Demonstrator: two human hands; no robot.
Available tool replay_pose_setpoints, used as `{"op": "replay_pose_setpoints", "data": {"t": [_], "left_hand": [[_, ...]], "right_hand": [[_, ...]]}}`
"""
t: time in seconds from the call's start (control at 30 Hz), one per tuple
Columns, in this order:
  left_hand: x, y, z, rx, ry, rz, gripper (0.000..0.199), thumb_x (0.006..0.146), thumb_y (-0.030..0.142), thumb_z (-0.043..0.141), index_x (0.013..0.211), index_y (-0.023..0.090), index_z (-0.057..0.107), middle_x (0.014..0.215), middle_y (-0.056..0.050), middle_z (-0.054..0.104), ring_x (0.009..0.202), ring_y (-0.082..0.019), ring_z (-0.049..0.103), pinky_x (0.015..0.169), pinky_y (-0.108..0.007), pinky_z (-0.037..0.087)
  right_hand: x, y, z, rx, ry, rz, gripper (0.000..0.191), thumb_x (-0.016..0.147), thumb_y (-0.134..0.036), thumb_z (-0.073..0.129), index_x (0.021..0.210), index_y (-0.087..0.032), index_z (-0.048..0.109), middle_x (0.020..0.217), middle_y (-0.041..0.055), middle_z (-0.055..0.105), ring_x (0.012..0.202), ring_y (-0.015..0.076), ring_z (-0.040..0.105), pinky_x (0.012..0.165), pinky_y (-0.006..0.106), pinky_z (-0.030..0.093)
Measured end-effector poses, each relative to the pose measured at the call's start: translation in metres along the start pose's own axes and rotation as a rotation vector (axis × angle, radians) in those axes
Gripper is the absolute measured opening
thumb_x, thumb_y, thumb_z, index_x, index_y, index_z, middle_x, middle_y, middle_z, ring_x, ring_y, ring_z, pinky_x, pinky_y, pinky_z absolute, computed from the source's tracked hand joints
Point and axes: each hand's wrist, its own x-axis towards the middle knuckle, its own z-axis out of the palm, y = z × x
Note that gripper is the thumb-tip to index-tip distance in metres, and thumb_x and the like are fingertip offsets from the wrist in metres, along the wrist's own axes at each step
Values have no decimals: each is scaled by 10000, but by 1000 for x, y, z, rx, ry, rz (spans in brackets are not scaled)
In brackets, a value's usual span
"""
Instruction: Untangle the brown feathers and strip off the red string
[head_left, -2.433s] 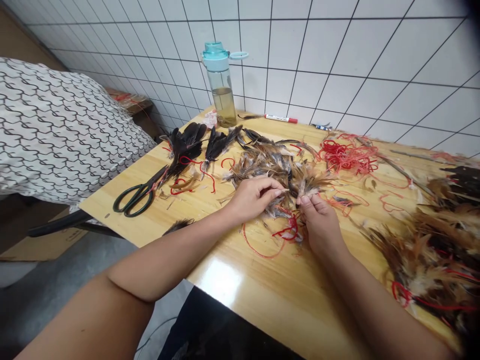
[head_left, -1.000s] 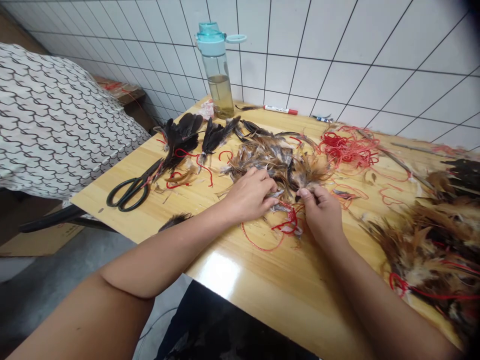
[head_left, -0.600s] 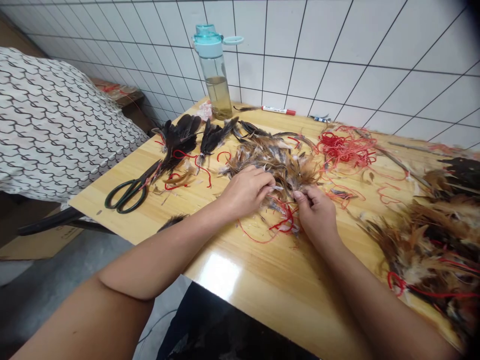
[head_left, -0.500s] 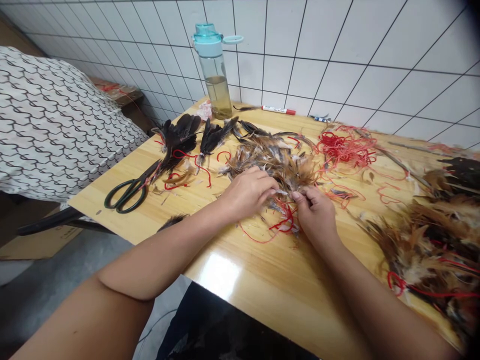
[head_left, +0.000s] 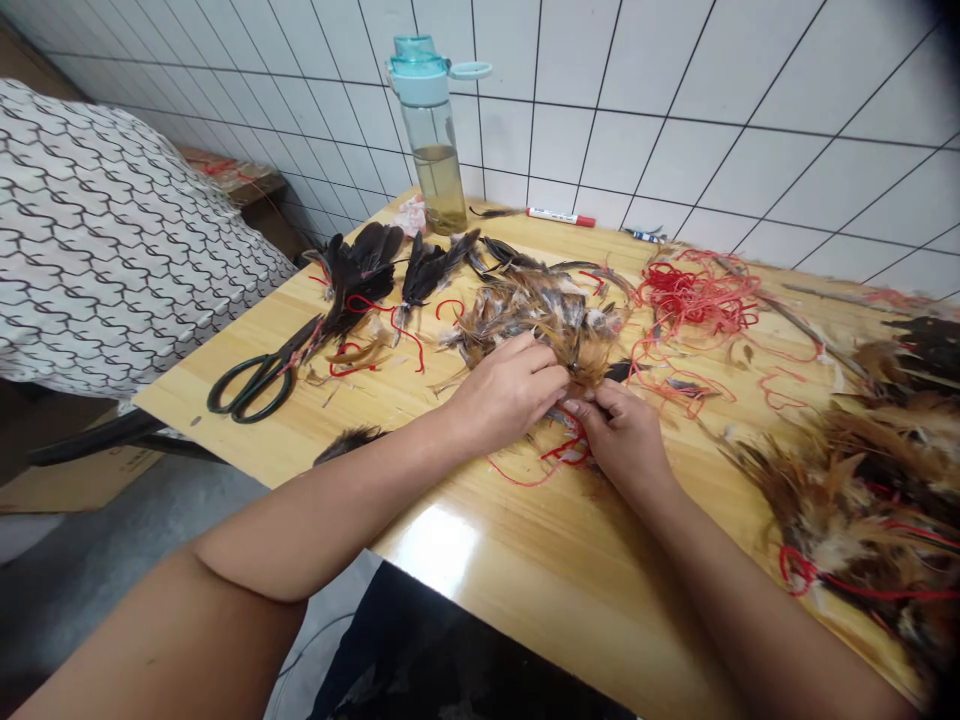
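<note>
Both of my hands meet over the middle of the table, closed around a small bunch of brown feathers (head_left: 591, 362). My left hand (head_left: 511, 388) comes in from the left, its fingers bent down onto the bunch. My right hand (head_left: 624, 428) pinches its lower end between thumb and fingers. Just behind them lies a loose pile of brown and grey feathers (head_left: 525, 310). A piece of red string (head_left: 568, 450) lies beneath my hands. My fingertips partly hide the ends of the bunch.
Black-handled scissors (head_left: 255, 385) lie at the left beside black feather bundles (head_left: 364, 265). A water bottle (head_left: 439, 150) stands at the back, near a red marker (head_left: 561, 217). Tangled red string (head_left: 697, 295) is behind right; brown feather bundles (head_left: 847, 490) cover the right side. Someone's patterned clothing (head_left: 120, 240) is at left.
My two hands have come closer together. The brown bunch now stands up between my fingertips, apart from the pile, and dark feathers show behind my right hand.
</note>
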Motion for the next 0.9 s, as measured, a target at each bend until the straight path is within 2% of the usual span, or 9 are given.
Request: {"op": "replay_pose_setpoints", "data": {"t": [0.13, 0.23, 0.37, 0.43, 0.57, 0.67, 0.77, 0.9], "left_hand": [[-1, -2, 1, -45, 31, -7, 247, 939, 254, 419, 849, 142, 621, 832, -65, 617, 808, -162, 505, 778, -299, 410], [-1, -9, -1, -85, 123, -68, 201, 927, 251, 450, 967, 146, 617, 881, -65, 643, 829, -162, 523, 796, -305, 419], [0, -20, -7, -107, 222, -172, 184, 920, 226, 458, 880, 147, 619, 844, -60, 649, 802, -156, 537, 788, -313, 416], [1, -21, -9, -156, 173, -145, 165, 907, 219, 479, 855, 152, 622, 834, -50, 646, 796, -150, 535, 787, -307, 414], [-1, -13, -4, -277, -127, -6, 100, 863, 213, 557, 884, 181, 649, 882, -35, 635, 863, -154, 520, 809, -288, 414], [-4, -7, 5, -266, -269, -7, 120, 854, 217, 573, 938, 189, 653, 928, -45, 621, 916, -175, 497, 808, -291, 415], [-4, -4, 9, -231, -307, -21, 142, 888, 234, 519, 890, 170, 646, 902, -57, 607, 905, -181, 486, 801, -294, 416], [-2, -7, 4, -210, -191, -44, 200, 922, 242, 440, 874, 155, 613, 890, -62, 601, 876, -171, 494, 821, -307, 411]], "right_hand": [[0, -1, 0, 84, 16, 38, 175, 810, -275, 546, 674, -197, 625, 688, 31, 619, 677, 173, 556, 653, 296, 419], [2, -1, -3, 111, 60, 114, 194, 811, -295, 526, 661, -194, 596, 653, 11, 595, 640, 160, 527, 630, 285, 401], [4, 1, -10, 147, 114, 210, 233, 828, -345, 492, 687, -188, 591, 638, 1, 577, 628, 152, 506, 615, 276, 384], [6, 3, -13, 168, 155, 228, 240, 831, -358, 487, 705, -186, 597, 643, 1, 577, 644, 153, 508, 620, 272, 383], [8, 6, -15, 151, 211, 223, 227, 822, -346, 494, 715, -183, 611, 623, -1, 563, 626, 151, 495, 608, 269, 376], [7, 7, -13, 89, 187, 195, 228, 829, -330, 485, 702, -185, 608, 577, -12, 520, 561, 142, 454, 567, 268, 355], [7, 5, -10, 44, 170, 127, 219, 832, -299, 479, 667, -194, 577, 583, -9, 518, 551, 140, 450, 565, 269, 358], [5, 3, -8, 1, 163, 53, 207, 823, -269, 490, 629, -205, 523, 594, 0, 528, 564, 146, 467, 579, 273, 373]]}}
